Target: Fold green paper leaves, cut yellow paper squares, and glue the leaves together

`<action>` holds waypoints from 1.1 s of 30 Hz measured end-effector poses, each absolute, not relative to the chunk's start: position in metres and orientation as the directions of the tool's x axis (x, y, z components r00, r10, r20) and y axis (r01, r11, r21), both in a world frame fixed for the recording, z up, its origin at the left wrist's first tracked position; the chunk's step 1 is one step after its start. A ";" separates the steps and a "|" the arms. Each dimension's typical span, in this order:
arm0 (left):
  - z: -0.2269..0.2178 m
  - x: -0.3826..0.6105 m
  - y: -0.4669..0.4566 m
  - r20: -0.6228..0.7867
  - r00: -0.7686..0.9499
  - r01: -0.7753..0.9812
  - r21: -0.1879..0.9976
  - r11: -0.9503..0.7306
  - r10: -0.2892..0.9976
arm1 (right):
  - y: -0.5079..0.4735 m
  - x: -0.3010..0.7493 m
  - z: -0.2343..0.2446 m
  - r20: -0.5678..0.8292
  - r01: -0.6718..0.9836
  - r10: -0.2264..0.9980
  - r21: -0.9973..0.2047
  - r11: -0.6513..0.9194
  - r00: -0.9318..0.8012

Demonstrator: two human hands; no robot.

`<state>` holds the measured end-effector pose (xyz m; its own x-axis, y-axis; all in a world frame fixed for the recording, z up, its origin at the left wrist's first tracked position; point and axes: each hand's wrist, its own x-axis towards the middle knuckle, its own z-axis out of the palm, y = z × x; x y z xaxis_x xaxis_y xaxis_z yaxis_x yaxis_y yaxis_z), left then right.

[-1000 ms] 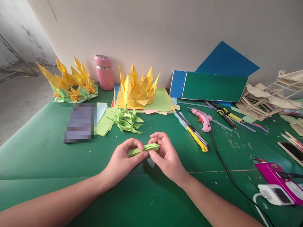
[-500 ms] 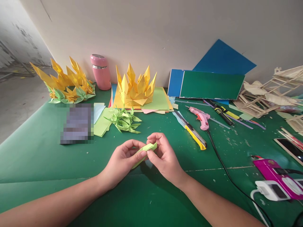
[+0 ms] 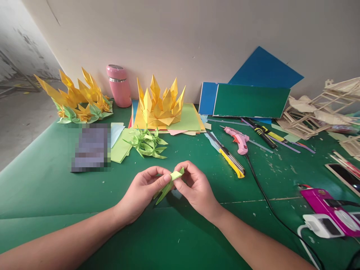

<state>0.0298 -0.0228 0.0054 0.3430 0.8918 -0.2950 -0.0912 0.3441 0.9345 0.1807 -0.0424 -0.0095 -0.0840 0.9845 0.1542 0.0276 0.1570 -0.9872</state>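
Note:
A piece of folded light-green paper (image 3: 176, 175) is held between my two hands above the green table (image 3: 135, 243). My left hand (image 3: 146, 191) pinches its left side with thumb and fingers, and narrow pointed strips of the paper hang below. At the other side, my right hand (image 3: 195, 189) grips the paper's upper right end between thumb and forefinger. Behind the hands lies a cluster of light-green folded paper flowers (image 3: 147, 142), beside some green paper sheets (image 3: 120, 148).
At the back stand a yellow paper crown (image 3: 161, 107), a crown with green leaves (image 3: 84, 103) and a pink flask (image 3: 120, 88). To the right lie a yellow utility knife (image 3: 232, 162), a pink glue gun (image 3: 238, 140) with its cable, and a magenta power strip (image 3: 316, 200).
The folded paper has turned slightly in my hands, and its pointed strips now spread apart underneath. My right fingers have closed in more on its upper end.

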 end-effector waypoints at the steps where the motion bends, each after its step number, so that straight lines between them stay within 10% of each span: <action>1: 0.006 0.030 -0.023 -0.290 0.341 -0.083 0.938 0.336 0.894 | -0.042 0.180 -0.009 0.159 0.026 0.984 -0.987 0.161 -0.076; 22: -0.003 0.030 -0.028 -0.432 0.585 -0.379 0.603 0.702 0.686 | -0.048 0.175 -0.010 0.235 0.021 0.971 -0.972 0.236 -0.044; 33: -0.003 0.031 -0.028 -0.423 0.603 -0.362 0.610 0.705 0.676 | -0.049 0.177 -0.008 0.238 0.007 0.970 -0.971 0.239 -0.050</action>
